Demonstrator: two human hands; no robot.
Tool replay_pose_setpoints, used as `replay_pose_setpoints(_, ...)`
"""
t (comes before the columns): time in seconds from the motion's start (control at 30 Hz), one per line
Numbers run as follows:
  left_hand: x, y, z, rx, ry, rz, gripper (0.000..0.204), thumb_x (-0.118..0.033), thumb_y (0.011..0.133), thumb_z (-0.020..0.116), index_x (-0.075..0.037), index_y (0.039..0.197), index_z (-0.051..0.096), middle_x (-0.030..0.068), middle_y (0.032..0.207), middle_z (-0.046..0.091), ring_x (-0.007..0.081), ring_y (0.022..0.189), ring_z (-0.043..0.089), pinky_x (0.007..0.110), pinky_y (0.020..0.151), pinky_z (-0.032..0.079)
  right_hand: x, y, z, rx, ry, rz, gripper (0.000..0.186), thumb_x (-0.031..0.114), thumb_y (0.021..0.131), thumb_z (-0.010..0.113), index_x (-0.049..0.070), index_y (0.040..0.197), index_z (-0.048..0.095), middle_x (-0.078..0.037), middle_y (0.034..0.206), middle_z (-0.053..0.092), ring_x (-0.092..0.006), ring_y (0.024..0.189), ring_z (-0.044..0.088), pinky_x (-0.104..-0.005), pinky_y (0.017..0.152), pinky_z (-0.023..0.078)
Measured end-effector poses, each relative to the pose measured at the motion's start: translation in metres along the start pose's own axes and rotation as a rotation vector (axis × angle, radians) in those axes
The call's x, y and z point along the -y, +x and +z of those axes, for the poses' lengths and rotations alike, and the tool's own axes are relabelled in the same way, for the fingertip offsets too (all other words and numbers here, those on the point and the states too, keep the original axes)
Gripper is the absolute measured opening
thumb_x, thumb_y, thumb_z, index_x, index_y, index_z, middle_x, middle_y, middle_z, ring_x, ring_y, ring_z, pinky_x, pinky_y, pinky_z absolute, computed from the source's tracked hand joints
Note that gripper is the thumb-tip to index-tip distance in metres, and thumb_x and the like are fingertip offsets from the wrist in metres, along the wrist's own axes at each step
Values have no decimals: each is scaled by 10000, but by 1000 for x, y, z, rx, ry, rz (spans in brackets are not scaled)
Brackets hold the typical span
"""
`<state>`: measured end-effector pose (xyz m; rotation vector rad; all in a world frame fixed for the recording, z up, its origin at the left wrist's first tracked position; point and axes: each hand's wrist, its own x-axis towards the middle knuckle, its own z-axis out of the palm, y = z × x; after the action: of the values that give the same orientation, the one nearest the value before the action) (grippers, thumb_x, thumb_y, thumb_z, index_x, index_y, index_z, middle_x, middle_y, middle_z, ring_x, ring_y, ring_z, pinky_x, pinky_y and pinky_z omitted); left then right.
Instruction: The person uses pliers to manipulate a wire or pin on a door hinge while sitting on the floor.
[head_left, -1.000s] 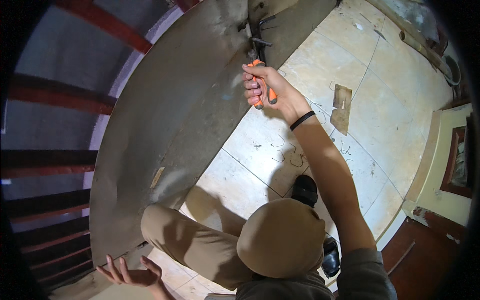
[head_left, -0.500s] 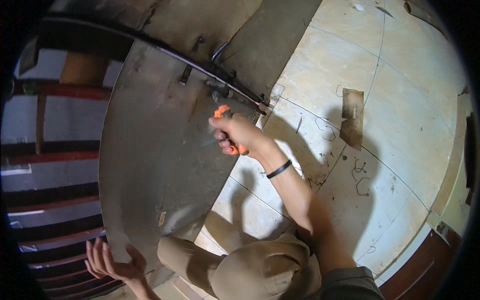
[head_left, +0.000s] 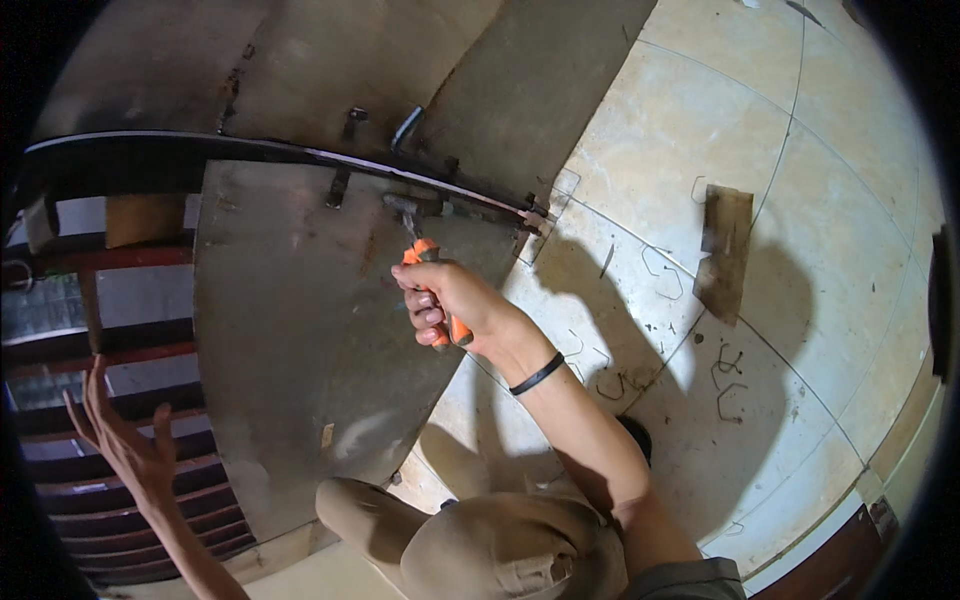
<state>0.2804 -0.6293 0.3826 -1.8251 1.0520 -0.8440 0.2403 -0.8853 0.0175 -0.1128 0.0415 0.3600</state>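
A pair of pliers (head_left: 424, 249) with orange and dark handles is held in my right hand (head_left: 450, 300), fingers wrapped round the grips. The jaws point away from me, at a small cylindrical metal fitting (head_left: 425, 204) on the grey sheet-metal panel (head_left: 290, 330). Whether they grip it or only touch it I cannot tell. Past the fitting runs a long dark metal bar (head_left: 340, 158). My left hand (head_left: 135, 450), empty with spread fingers, is raised at the lower left over red and dark slats (head_left: 110, 420).
Bent wire pieces (head_left: 727, 370) and small debris are scattered over the pale floor tiles (head_left: 690, 90). A brown rectangular scrap (head_left: 725, 250) lies on the tiles at right. A short bluish rod (head_left: 407, 128) sticks up beyond the bar. My bent knee (head_left: 490, 550) is close below.
My left hand has risen and moved farther forward and left, its fingers spreading. My right hand, still holding the pliers, sits slightly lower and farther left as the view shifts.
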Motion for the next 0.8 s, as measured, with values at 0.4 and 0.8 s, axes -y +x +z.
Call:
replay_pose_setpoints(0.4, -34, -17, -3, -93, -87, -4, 843, -726, 955, 445, -111, 1529, 397, 124, 1570, 452, 325, 1486, 372, 610, 1235, 118, -40, 3, -37, -486, -1069, -318, 399, 411, 1015, 565, 17, 1051, 621, -54, 674, 568, -133, 611, 588, -313, 496, 445)
replay_pose_setpoints(0.8, -59, -85, -15, -73, -153, -42, 698, -566, 963, 576, -93, 1469, 485, 93, 1462, 577, 330, 1426, 463, 600, 1225, 175, -129, -135, -129, -717, -341, 79, 653, 465, 1019, 594, 39, 1488, 436, -151, 1470, 537, -296, 1280, 603, -327, 863, 547)
